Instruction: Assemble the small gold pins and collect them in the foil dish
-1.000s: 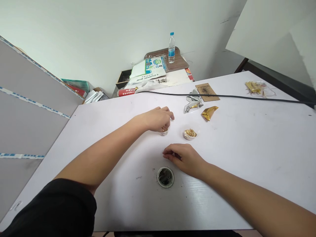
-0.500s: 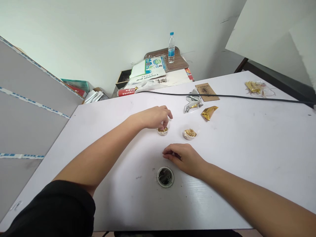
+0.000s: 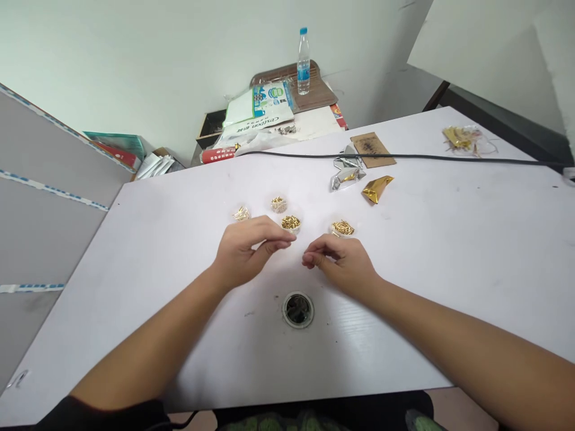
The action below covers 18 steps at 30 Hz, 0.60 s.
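My left hand (image 3: pixel 251 248) hovers over the white table, thumb and fingers pressed together in a pinch; whatever is in it is too small to make out. Facing it, my right hand (image 3: pixel 339 260) is also pinched, its fingertips a short way from the left ones, and its contents cannot be made out either. Just beyond the left fingertips sits a small clear cup of gold-coloured metal pins (image 3: pixel 291 222). Another cup of gold pins (image 3: pixel 342 228) stands behind my right hand. Two more small cups, one of pale pins (image 3: pixel 241 214) and one of gold pins (image 3: pixel 278 204), are farther back.
A round cable hole (image 3: pixel 298 309) is in the table (image 3: pixel 426 287) near me. A black cable (image 3: pixel 404 158) crosses the back, near a gold foil packet (image 3: pixel 378 189), silver packets (image 3: pixel 347 178) and brown card (image 3: pixel 374 149). A plastic bag (image 3: pixel 467 140) lies far right; a water bottle (image 3: pixel 303 66) stands behind.
My left hand has drawn back from the cup of gold pins toward me, close to my right hand. My right hand stays pinched. The camera view has shifted slightly.
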Each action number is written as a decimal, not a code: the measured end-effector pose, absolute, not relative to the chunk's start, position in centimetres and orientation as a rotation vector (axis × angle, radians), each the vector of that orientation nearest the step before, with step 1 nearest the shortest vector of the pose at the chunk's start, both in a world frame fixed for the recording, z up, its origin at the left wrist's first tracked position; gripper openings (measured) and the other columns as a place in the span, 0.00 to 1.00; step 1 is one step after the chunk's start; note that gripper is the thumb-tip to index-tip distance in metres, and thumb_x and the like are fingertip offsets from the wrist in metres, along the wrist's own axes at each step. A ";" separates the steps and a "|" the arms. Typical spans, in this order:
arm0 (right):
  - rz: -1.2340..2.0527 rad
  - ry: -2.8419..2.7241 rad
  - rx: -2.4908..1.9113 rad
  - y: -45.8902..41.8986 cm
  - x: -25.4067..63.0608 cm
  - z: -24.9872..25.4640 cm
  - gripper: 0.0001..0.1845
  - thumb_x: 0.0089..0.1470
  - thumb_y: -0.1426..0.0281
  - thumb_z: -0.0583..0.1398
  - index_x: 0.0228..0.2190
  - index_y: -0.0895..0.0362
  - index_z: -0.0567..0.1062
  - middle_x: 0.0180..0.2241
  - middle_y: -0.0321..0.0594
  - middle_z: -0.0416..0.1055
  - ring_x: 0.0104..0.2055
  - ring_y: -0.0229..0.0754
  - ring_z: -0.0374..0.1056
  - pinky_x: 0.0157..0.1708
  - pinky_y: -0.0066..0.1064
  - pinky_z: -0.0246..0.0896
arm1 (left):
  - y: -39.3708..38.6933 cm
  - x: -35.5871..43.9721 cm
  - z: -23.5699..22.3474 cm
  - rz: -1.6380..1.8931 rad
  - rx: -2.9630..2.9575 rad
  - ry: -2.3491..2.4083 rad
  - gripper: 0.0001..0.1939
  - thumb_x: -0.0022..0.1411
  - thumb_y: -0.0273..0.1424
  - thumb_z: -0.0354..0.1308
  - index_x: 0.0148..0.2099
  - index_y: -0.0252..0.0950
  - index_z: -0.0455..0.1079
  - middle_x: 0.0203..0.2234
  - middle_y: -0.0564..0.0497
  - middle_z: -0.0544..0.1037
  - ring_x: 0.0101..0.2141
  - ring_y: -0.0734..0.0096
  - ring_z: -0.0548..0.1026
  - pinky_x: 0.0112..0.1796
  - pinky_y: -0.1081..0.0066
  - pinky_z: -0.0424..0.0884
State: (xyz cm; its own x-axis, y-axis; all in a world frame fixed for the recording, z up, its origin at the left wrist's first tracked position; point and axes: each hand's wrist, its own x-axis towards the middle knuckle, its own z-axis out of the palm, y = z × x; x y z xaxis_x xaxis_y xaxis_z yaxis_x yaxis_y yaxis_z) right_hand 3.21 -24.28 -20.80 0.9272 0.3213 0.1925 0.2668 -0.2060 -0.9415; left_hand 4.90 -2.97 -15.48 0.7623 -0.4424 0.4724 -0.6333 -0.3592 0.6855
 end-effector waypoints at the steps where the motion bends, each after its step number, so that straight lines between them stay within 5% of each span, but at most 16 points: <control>1: 0.051 -0.406 -1.795 -24.3 3.2 -20.8 0.09 0.57 0.65 0.62 0.27 0.56 0.76 0.24 0.36 0.77 0.25 0.37 0.71 0.27 0.29 0.66 | -3.1 3.9 -16.3 0.188 1.967 -0.724 0.06 0.65 0.30 0.59 0.39 0.42 0.78 0.27 0.51 0.81 0.29 0.71 0.78 0.33 0.67 0.76; 10: 0.139 -0.325 -1.745 -24.0 2.9 -20.8 0.10 0.59 0.64 0.60 0.29 0.57 0.72 0.24 0.39 0.77 0.25 0.37 0.72 0.26 0.30 0.68 | -5.2 2.0 -20.6 -0.266 1.483 -0.101 0.11 0.54 0.36 0.70 0.35 0.35 0.75 0.24 0.50 0.80 0.27 0.70 0.79 0.29 0.69 0.75; 18: 0.086 -0.392 -1.754 -23.6 2.8 -21.2 0.08 0.63 0.68 0.58 0.31 0.56 0.70 0.27 0.39 0.78 0.30 0.39 0.75 0.30 0.30 0.71 | -5.0 2.4 -20.8 -0.298 1.381 -0.159 0.08 0.61 0.32 0.65 0.37 0.32 0.73 0.26 0.50 0.79 0.29 0.74 0.77 0.32 0.72 0.74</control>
State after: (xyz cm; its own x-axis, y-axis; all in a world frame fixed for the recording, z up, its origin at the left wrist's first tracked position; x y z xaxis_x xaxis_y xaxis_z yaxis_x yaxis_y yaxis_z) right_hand 2.80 -23.57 -21.19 0.9390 0.3071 0.1549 0.2139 -0.1687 -0.9622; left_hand 2.37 -5.01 -20.84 0.9521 -0.2994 -0.0627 0.1145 0.1589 0.9806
